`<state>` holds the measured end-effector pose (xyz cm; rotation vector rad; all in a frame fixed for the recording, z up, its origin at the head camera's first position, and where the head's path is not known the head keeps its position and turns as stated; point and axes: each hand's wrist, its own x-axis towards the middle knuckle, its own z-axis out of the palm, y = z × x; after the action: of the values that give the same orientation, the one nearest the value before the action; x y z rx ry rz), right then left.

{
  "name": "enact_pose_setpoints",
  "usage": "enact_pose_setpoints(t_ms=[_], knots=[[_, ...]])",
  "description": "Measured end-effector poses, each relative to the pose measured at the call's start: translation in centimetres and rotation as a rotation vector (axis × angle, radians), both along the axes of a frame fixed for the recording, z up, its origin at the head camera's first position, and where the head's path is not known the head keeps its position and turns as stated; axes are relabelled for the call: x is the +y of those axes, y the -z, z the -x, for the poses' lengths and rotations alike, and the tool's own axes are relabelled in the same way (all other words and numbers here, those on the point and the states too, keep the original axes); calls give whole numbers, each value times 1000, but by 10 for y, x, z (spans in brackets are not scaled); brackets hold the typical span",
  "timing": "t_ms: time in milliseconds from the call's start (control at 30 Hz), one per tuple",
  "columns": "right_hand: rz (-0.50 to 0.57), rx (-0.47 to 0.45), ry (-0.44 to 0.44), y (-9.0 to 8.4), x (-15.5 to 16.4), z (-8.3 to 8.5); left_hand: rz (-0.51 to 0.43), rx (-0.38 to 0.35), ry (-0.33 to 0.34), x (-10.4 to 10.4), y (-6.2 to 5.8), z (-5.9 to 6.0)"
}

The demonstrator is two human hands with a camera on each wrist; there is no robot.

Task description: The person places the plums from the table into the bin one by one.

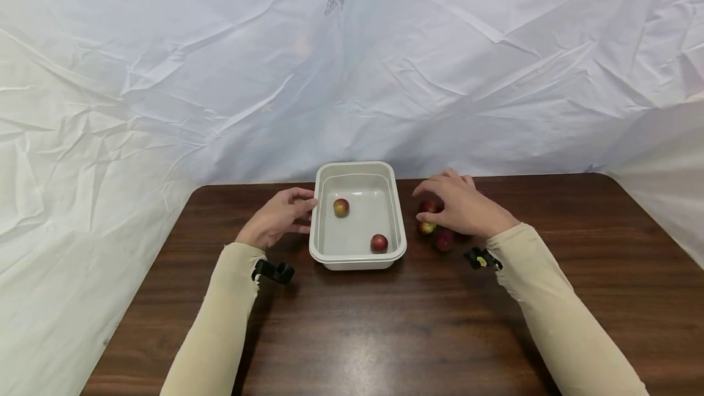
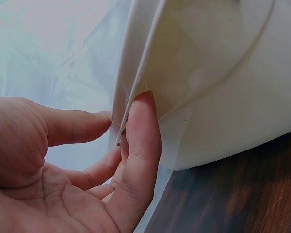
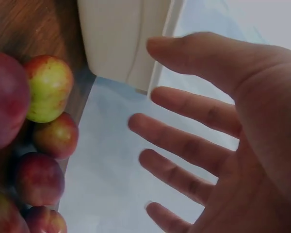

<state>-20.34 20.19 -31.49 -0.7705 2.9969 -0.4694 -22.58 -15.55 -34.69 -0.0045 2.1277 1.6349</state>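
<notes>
A white tray (image 1: 329, 258) stands mid-table with two small red-yellow fruits inside, one at the back left (image 1: 341, 207) and one at the front right (image 1: 379, 242). My left hand (image 1: 301, 209) rests against the tray's left rim; in the left wrist view its thumb (image 2: 140, 136) lies along the tray wall (image 2: 223, 87) under the rim. My right hand (image 1: 440, 197) hovers with spread fingers (image 3: 184, 136) over a cluster of fruits (image 1: 443, 239) just right of the tray. It holds nothing. In the right wrist view the fruits (image 3: 48, 87) lie beside the tray corner (image 3: 121, 39).
The dark wooden table (image 1: 385, 322) is backed and flanked by a crumpled white sheet (image 1: 352, 78). Both arms wear beige sleeves, each with a small black camera at the wrist.
</notes>
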Motion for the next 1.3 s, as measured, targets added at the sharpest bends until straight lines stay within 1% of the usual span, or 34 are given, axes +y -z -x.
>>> enact_pose_setpoints(t_ms=[167, 467, 767, 1133, 1300], knots=[[2, -11, 11, 3, 4, 3, -3, 4, 3, 0, 0, 0], [-5, -33, 59, 20, 14, 17, 3, 0, 0, 0, -1, -1], [-16, -69, 82, 34, 17, 26, 5, -5, -4, 0, -2, -1], [-18, -70, 63, 48, 22, 33, -6, -1, -2, 1, 0, 0], [-14, -63, 62, 51, 21, 34, -5, 1, -4, 1, 1, 0]])
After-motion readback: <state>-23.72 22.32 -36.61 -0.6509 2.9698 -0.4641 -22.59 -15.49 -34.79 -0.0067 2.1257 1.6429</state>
